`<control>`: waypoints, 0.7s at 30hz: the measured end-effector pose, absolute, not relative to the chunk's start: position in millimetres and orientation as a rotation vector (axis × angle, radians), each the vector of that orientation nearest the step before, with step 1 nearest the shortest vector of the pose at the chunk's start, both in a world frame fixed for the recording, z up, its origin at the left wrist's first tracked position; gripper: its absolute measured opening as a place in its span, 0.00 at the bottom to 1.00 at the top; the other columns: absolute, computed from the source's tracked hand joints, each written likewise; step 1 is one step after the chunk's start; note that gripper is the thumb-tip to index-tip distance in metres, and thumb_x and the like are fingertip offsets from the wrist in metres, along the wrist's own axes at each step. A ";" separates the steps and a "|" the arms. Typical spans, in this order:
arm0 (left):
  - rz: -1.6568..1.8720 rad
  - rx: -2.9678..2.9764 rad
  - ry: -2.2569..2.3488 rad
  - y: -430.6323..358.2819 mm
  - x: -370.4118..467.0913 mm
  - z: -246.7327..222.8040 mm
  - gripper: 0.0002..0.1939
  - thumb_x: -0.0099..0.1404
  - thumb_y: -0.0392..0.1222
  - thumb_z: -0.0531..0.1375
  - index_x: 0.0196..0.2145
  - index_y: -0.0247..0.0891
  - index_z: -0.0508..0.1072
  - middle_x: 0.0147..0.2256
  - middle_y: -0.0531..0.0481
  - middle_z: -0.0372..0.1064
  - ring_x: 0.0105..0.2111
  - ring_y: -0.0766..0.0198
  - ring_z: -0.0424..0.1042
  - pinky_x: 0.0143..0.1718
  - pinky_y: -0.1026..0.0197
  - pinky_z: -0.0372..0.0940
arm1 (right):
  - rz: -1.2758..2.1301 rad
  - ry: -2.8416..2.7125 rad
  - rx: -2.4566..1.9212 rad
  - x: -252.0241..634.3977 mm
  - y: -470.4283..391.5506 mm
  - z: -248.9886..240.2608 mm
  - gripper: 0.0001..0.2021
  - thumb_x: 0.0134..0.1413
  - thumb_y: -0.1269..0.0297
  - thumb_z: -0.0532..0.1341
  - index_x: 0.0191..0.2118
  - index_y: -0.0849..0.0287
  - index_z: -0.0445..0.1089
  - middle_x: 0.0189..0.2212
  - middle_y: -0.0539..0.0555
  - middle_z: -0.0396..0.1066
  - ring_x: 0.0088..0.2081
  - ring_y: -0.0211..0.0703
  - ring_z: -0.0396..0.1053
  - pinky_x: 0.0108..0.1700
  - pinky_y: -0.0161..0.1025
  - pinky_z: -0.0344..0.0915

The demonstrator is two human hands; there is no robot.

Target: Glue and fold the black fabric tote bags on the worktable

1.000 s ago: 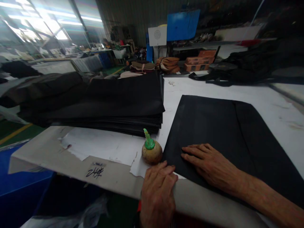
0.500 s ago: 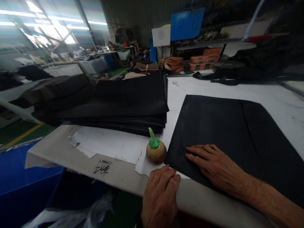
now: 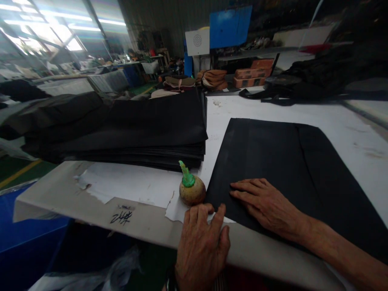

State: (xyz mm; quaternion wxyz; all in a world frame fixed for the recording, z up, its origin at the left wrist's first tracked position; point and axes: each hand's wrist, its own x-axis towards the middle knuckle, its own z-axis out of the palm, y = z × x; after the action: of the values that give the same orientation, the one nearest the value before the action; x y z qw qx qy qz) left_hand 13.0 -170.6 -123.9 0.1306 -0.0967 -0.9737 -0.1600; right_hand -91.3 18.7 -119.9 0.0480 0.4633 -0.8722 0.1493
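Right hand point(image 3: 266, 208) on sheet point(image 3: 263, 153); left hand point(image 3: 200, 244) at table edge point(image 3: 145, 226).

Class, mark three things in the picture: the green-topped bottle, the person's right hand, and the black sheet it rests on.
Bottle point(image 3: 192, 191): head view, on its round body.
Right hand point(image 3: 268, 207): head view, on its back.
Black sheet point(image 3: 279, 159): head view, on its upper face.

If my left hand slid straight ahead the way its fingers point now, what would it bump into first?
Most likely the round brown pot with the green spout, just ahead of the left hand; the gap is hard to judge.
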 end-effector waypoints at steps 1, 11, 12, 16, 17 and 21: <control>-0.462 -0.282 -2.829 -170.7 12.8 -124.3 0.20 0.64 0.37 0.52 0.54 0.41 0.65 0.40 0.44 0.62 0.40 0.54 0.62 0.39 0.50 0.63 | 0.492 -2.676 1.403 -91.8 19.1 -119.9 0.18 0.57 0.74 0.50 0.51 0.54 0.67 0.53 0.53 0.67 0.51 0.47 0.63 0.48 0.49 0.60; -0.416 -0.310 -2.766 -170.7 12.2 -124.6 0.19 0.63 0.36 0.52 0.52 0.38 0.66 0.39 0.42 0.63 0.39 0.53 0.63 0.37 0.49 0.64 | 0.759 -2.748 1.269 -91.6 17.3 -120.6 0.11 0.60 0.66 0.55 0.47 0.53 0.69 0.51 0.51 0.68 0.50 0.45 0.64 0.49 0.47 0.58; -0.414 -0.311 -2.760 -170.6 12.3 -124.7 0.19 0.63 0.36 0.52 0.52 0.38 0.66 0.39 0.42 0.63 0.38 0.53 0.63 0.37 0.49 0.64 | 0.743 -2.752 1.246 -89.9 15.8 -121.0 0.12 0.58 0.64 0.57 0.48 0.53 0.68 0.51 0.52 0.68 0.50 0.47 0.63 0.49 0.48 0.58; -0.475 -0.320 -2.642 -172.1 15.9 -129.6 0.16 0.63 0.34 0.53 0.48 0.35 0.69 0.38 0.43 0.65 0.37 0.55 0.64 0.37 0.53 0.64 | 0.680 -2.765 1.185 -83.3 11.0 -123.6 0.15 0.55 0.61 0.60 0.49 0.53 0.66 0.53 0.53 0.65 0.51 0.50 0.61 0.50 0.51 0.56; -0.507 -0.349 -2.588 -173.2 17.4 -131.3 0.14 0.62 0.33 0.53 0.45 0.35 0.70 0.36 0.44 0.66 0.36 0.57 0.65 0.37 0.55 0.64 | 0.680 -2.766 1.185 -82.4 10.6 -124.4 0.15 0.56 0.61 0.60 0.49 0.53 0.66 0.53 0.52 0.65 0.51 0.49 0.61 0.50 0.51 0.56; -0.551 -0.526 -2.476 -179.2 21.1 -133.6 0.10 0.63 0.32 0.53 0.40 0.35 0.72 0.34 0.47 0.69 0.36 0.60 0.66 0.39 0.58 0.61 | 0.684 -2.766 1.185 -81.9 10.8 -126.7 0.15 0.56 0.60 0.60 0.49 0.52 0.65 0.53 0.51 0.65 0.52 0.49 0.60 0.51 0.51 0.56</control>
State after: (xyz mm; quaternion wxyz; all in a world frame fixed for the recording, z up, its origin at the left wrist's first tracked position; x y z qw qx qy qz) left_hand 21.1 -179.2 -133.6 0.2718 -0.1952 -0.9198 -0.2048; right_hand -81.9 10.8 -126.7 0.0277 0.3839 -0.8959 0.2217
